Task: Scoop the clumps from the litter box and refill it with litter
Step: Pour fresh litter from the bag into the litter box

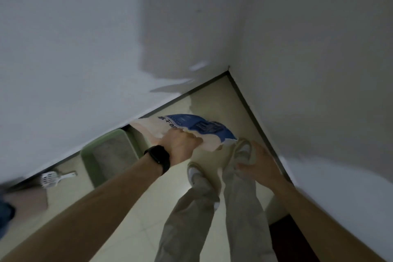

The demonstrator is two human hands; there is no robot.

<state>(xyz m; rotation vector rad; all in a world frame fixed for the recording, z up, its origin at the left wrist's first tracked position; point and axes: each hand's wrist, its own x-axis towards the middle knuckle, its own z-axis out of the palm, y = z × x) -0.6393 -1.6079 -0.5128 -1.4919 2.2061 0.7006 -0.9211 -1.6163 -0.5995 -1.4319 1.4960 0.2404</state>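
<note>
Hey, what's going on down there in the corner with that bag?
A person stands in a room corner, looking down. Their left hand grips a blue-and-white litter bag, held just right of the green litter box on the floor by the wall. The box holds grey litter; nothing is visibly pouring. The right hand is open and holds nothing. A white scoop lies on the floor left of the box.

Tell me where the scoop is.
Head view, lower left: the scoop lies on the floor by the wall, left of the green litter box.
</note>
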